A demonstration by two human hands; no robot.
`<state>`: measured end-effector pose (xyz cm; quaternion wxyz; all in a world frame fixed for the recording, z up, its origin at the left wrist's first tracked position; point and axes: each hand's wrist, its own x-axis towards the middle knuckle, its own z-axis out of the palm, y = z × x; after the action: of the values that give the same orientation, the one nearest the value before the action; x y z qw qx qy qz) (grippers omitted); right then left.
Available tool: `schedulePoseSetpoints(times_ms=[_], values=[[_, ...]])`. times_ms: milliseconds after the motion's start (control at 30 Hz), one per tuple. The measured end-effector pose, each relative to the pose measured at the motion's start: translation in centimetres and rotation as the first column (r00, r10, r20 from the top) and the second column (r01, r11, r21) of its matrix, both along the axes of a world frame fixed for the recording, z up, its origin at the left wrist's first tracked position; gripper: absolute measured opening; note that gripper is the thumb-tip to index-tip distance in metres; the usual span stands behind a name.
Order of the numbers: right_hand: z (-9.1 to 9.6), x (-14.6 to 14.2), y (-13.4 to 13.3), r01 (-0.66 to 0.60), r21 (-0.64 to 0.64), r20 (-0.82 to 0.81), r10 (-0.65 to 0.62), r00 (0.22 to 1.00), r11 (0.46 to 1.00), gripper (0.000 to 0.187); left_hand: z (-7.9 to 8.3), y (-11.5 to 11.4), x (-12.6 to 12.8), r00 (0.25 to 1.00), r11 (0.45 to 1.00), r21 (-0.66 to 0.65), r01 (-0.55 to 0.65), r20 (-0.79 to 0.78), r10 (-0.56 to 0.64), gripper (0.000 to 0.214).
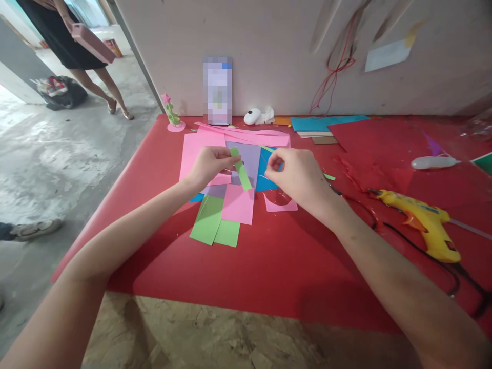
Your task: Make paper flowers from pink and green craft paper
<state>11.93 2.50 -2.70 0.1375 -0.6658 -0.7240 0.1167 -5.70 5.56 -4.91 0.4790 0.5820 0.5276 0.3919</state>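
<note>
My left hand (212,165) pinches a narrow green paper strip (243,175) between thumb and fingers, above the paper sheets. To its right, my right hand (294,169) has its thumb and fingertips pressed together; whatever they hold, if anything, is too small to make out. A thin green sliver (266,148) shows beside its fingers. Beneath the hands lie pink paper (239,205), purple paper (251,159) and a blue sheet (263,180). Green paper pieces (207,220) stick out toward me. A pink offcut with a curved edge (282,206) lies under my right wrist.
A yellow glue gun (426,220) with a black cord lies right on the red table (230,282). At the back stand a phone (218,89), a paper flower (172,114) and a white object (253,116). A person (73,46) carries a pink case at the upper left.
</note>
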Motion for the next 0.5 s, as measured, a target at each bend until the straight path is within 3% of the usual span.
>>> schedulePoseSetpoints(times_ms=[233,500], values=[[0.0,-0.3,-2.3,-0.151,0.118,-0.304,0.180,0.935,0.982,0.004,1.7,-2.6,1.2,0.995,0.995,0.098,-0.020,0.100,0.010,0.017],[-0.3,-0.1,-2.2,-0.138,0.269,-0.379,0.236,0.895,0.953,0.003,2.5,-3.8,1.5,0.980,0.989,0.145,0.029,0.192,-0.057,0.015]])
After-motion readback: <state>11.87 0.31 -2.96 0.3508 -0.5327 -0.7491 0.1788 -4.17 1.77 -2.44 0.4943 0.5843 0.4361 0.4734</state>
